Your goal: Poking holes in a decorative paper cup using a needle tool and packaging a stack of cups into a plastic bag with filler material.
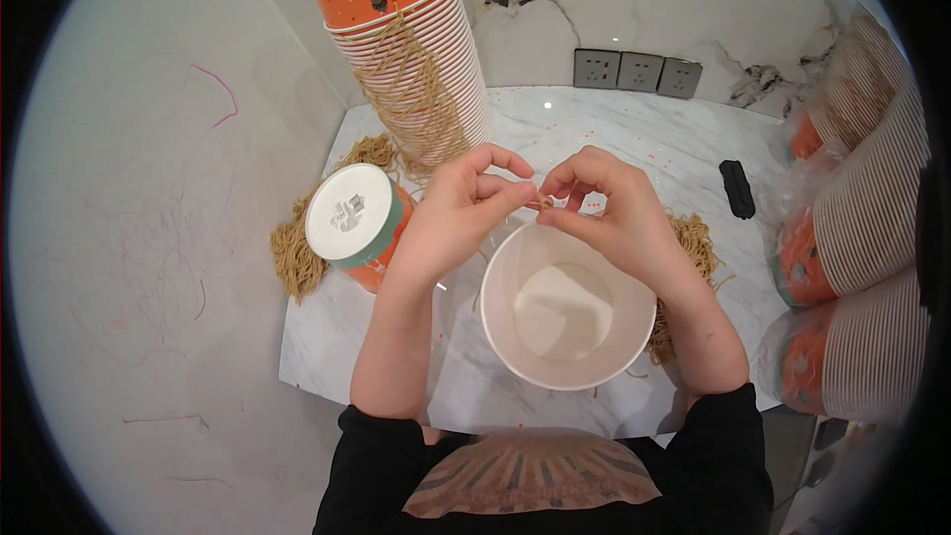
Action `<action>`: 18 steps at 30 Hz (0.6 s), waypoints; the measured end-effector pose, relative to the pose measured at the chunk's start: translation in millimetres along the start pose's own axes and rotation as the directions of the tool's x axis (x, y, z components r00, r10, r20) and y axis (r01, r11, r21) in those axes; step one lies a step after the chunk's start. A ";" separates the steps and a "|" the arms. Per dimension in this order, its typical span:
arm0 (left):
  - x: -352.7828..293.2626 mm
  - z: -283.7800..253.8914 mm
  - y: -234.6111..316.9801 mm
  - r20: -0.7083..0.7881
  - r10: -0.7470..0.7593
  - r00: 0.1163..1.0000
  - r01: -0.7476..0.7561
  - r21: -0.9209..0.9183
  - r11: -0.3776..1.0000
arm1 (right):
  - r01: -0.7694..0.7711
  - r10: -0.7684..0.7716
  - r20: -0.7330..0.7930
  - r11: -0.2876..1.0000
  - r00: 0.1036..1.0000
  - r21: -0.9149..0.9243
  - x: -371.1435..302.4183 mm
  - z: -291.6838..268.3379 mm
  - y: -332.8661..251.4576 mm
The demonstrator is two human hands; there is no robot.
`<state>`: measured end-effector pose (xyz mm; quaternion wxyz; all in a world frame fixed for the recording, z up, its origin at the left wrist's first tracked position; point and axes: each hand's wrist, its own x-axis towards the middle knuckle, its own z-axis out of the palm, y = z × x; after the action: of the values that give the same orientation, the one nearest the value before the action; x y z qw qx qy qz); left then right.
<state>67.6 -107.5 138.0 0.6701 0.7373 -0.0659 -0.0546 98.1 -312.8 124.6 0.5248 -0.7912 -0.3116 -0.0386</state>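
My left hand [464, 202] and my right hand [606, 200] meet fingertip to fingertip above the far rim of a white paper bucket [515, 357]. Both pinch a short piece of tan cord [544, 202], which looks looped or knotted between them. The bucket stands upright with its mouth facing up, and nothing shows on its pale floor. Beside my left forearm, an orange and green paper bucket [371, 272] rests upside down, its white base on top. Bunches of tan cord [297, 253] lie around it, and another bunch [696, 246] is partly hidden behind my right forearm.
A tall stack of nested paper buckets [466, 59], draped with cord, rises at the back left. Plastic-wrapped bucket stacks [857, 218] line the right side. A small black object [737, 189] lies on the marble-patterned tabletop [684, 139]. Wall sockets [639, 72] are behind; a scribbled wall stands left.
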 end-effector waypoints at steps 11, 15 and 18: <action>1.1 -0.7 8.3 0.047 -0.079 0.996 0.080 -0.009 0.997 | 0.026 -0.026 -0.015 1.000 1.000 -0.005 -0.2 -2.2 0.6; 2.7 -0.1 1.6 0.082 -0.052 0.995 0.057 -0.068 0.996 | 0.018 -0.018 -0.007 1.000 1.000 0.006 1.0 -4.3 2.5; 5.9 2.5 -3.0 0.075 -0.029 0.997 0.037 -0.108 0.993 | -0.011 0.011 0.030 1.000 0.999 0.009 1.2 -6.9 3.4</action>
<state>73.1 -110.7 134.8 0.7057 0.6979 -0.0752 -0.0964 102.8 -319.0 125.4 0.5238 -0.7911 -0.3151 -0.0226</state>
